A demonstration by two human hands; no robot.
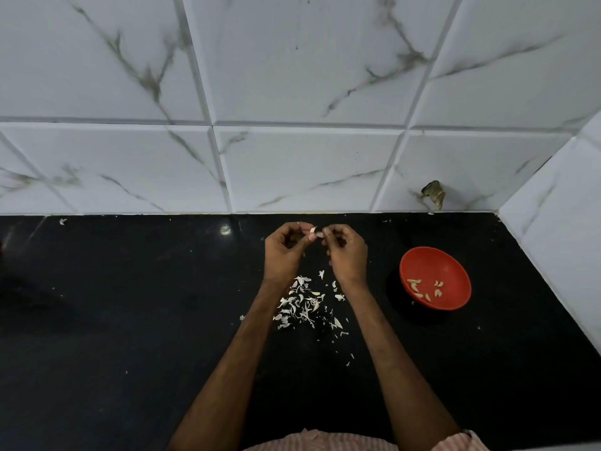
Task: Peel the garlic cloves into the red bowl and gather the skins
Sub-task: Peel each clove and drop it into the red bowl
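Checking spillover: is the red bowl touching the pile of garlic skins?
Apart. Head view shows bare black counter between the red bowl and the garlic skins.

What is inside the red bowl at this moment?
Several peeled garlic cloves lie inside the red bowl, toward its near side; the rest of its inside is bare. Nothing covers them; only the black counter under the bowl is hidden.

Black polished counter [113, 320] meets a white marble-veined tile wall [292, 76]. Second tiled wall [559, 229] closes the right corner. Chipped hole [434, 193] near tile base.
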